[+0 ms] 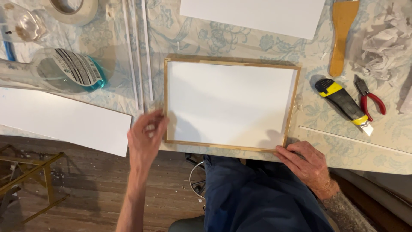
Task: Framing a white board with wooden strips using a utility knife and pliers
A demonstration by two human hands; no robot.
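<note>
1. Clear glass bottle (pixel 56 71) with blue liquid lies on its side near the table's (pixel 386 159) far left corner, beside a roll of tape (pixel 71 9); a white board (pixel 64 120) overhangs the near edge at the left.
2. The left hand (pixel 146 137) is blurred, fingers loosely curled, touching the left side of the frame (pixel 231 105); it grips nothing I can make out.
3. The frame is a thin, pale wooden rectangle holding a blank white panel, lying flat against the table's near edge, at the middle.
4. The right hand (pixel 304 161) is open, fingers flat, pressing the frame's near right corner.
5. Toward the right edge lie a wooden paddle (pixel 342 36), a yellow-and-black knife (pixel 343 101), red-handled pliers (pixel 369 99) and crumpled paper (pixel 386 43).
</note>
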